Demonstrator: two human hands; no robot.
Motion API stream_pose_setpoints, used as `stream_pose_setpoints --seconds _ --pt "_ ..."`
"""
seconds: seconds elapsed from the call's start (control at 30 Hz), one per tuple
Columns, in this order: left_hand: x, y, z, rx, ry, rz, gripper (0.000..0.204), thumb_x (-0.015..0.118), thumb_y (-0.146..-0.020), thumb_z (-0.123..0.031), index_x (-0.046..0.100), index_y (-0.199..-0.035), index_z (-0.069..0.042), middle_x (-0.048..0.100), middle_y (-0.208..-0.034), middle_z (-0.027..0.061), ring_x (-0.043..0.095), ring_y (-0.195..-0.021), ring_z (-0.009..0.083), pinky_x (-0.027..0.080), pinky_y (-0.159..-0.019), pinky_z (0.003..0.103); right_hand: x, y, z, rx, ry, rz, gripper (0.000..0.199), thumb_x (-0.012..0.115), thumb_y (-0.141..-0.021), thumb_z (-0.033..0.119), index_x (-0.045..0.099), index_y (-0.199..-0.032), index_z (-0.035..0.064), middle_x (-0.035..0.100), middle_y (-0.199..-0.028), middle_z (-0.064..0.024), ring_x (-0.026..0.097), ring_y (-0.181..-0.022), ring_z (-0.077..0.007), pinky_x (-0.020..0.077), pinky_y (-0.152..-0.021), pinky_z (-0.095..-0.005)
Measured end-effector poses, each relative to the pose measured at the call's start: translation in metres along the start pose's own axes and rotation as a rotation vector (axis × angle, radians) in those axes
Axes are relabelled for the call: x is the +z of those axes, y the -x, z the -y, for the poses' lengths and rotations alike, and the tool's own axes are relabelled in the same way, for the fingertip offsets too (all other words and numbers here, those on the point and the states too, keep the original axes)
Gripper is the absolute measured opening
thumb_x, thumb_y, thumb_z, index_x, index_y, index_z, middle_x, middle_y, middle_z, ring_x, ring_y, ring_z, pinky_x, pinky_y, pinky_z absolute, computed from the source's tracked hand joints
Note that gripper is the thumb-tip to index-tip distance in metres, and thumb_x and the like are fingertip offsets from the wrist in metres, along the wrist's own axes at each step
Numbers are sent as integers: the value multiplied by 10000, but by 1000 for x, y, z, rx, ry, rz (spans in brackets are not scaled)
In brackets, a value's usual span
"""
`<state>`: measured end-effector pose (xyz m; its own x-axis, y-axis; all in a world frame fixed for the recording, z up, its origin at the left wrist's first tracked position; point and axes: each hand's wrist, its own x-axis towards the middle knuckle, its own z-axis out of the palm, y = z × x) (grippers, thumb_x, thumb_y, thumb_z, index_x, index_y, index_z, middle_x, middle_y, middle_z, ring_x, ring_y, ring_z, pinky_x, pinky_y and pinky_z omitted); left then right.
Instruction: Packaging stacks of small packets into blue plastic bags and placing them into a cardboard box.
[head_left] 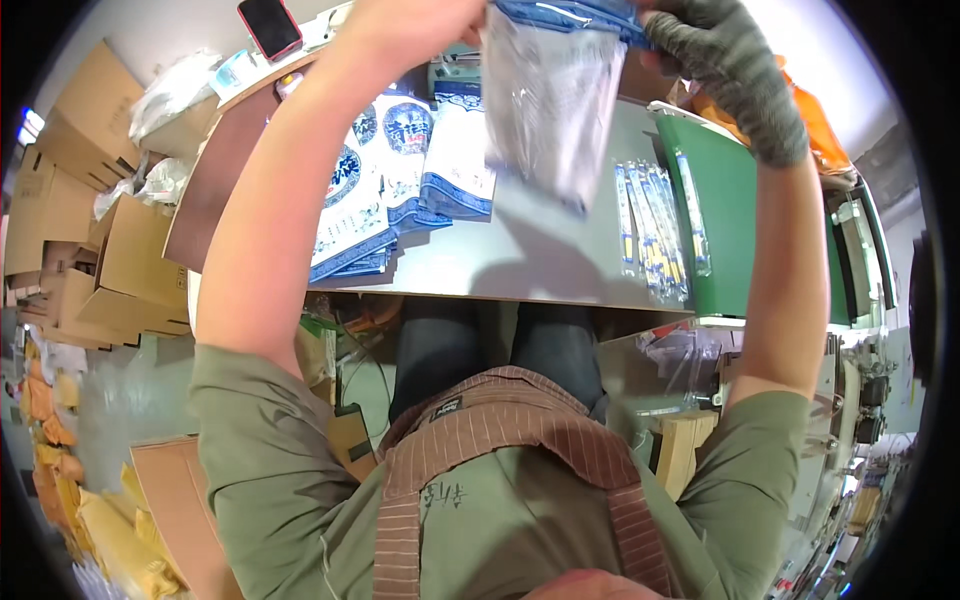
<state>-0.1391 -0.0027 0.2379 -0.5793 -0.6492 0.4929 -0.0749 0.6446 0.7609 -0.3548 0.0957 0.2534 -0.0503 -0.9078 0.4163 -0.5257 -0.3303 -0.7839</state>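
Observation:
A plastic bag (555, 105) with a blue band along its top and a see-through, greyish body hangs above the table, filled with something pale I cannot make out. At the bag's upper left corner is my bare left hand (432, 22), closed on it and partly cut off by the upper edge. My right hand (722, 75), in a grey knitted glove, grips the bag's blue edge on the other side. Left of the bag, several blue-and-white printed pouches (408, 135) lie overlapping on the grey tabletop (450, 265).
Slim clear-wrapped sticks with blue and yellow ends (655, 235) lie on the right of the table, beside a green board (730, 215). A phone (268, 28) rests at the far left. Cardboard boxes (135, 265) stand left of the table. An orange bag (818, 125) is behind my right wrist.

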Motion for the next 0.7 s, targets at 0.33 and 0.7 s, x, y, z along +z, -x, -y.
stream_pose_setpoints --seconds 0.33,0.7 --pt "-7 133 193 -309 -399 354 286 608 -863 -129 671 -1134 -69 641 -816 105 566 -656 179 465 -620 306 172 68 -188 1 214 347 392 647 -858 93 609 -1244 151 666 -1052 -107 627 -891 -203 515 -811 -305" --pt "-1 111 287 -650 -267 -124 327 641 -828 -253 601 -956 45 625 -789 225 624 -769 334 481 -707 385 260 -25 -265 955 -456 -113 621 744 -826 293 509 -1262 -81 623 -1150 -210 584 -1096 -284 465 -926 -393"
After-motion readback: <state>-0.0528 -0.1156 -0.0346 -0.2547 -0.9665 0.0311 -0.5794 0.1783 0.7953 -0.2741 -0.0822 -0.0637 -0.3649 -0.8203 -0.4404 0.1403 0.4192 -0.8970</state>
